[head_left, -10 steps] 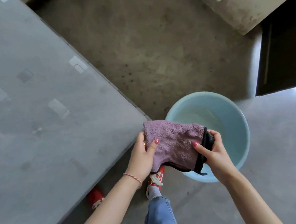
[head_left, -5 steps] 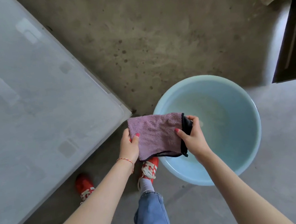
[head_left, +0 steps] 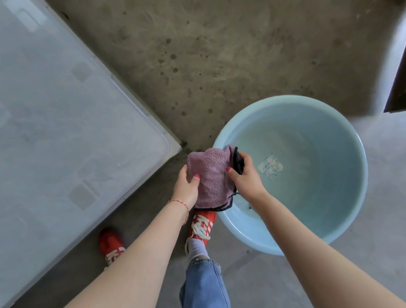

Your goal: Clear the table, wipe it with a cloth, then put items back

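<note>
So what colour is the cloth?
The cloth is purple with a black edge, seen in the head view.
</note>
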